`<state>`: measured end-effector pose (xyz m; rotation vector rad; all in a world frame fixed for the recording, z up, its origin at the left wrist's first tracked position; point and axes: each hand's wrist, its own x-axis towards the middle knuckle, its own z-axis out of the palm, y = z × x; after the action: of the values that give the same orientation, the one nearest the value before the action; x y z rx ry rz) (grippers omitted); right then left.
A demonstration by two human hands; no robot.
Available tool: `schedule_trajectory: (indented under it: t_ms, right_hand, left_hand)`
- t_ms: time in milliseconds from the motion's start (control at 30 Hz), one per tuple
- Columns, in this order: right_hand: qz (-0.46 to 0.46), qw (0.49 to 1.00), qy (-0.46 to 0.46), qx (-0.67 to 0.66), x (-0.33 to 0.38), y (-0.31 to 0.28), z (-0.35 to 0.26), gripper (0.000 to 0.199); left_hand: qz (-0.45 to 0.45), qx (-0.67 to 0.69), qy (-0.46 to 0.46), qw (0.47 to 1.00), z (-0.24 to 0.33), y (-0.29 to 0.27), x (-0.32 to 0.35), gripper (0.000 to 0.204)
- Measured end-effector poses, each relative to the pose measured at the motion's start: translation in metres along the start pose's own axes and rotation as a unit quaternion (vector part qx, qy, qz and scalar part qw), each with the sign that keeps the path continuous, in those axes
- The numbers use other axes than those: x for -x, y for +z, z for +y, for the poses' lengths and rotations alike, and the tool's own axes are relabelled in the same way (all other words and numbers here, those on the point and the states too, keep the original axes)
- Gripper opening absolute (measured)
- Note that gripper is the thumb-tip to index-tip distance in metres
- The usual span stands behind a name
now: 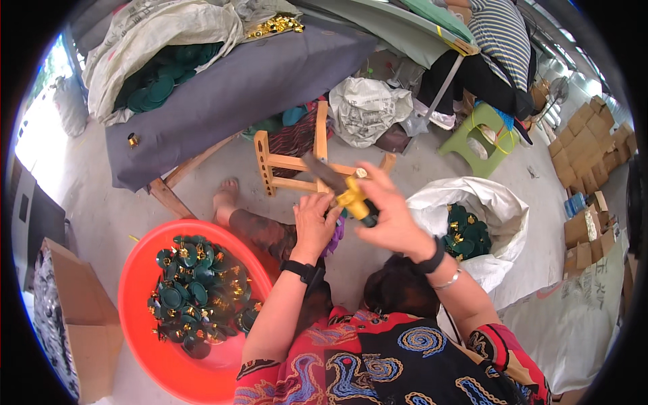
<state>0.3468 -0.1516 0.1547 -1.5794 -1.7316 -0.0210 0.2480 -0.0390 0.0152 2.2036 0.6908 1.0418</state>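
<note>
My right hand [386, 206] is closed around a tool with a yellow and dark handle [351, 197]. Its brownish-grey head [325, 173] is smeared by motion and points up and left. Close beside it, my left hand [314, 219] has its fingers bent and drawn together, hiding whatever they pinch. Both hands are over the near side of a low wooden frame [290, 163]. A bit of purple material [335, 236] shows just below my left hand. At the left stands a red-orange basin [145, 270] holding many dark green discs with gold fittings [196, 293].
A white woven sack [503, 216] with green discs stands at the right. A grey-covered table [263, 74] bears another sack [155, 34] of green discs and gold pieces. Cardboard boxes [88, 317] flank the area. Another person [499, 40] sits beyond, near a green stool [466, 152].
</note>
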Motion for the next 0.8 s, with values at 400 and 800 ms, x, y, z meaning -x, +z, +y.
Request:
schedule_trajectory:
  t_ms: [400, 800]
  right_hand:
    - [-0.098, 0.965, 0.219, 0.103, 0.014, -0.042, -0.019, 0.062]
    - [0.092, 0.973, 0.154, -0.142, -0.001, 0.041, 0.029, 0.052]
  left_hand:
    - [0.030, 0.036, 0.046, 0.998, -0.005, -0.003, 0.005, 0.025]
    - [-0.013, 0.041, -0.020, 0.999, -0.002, -0.010, -0.004, 0.022]
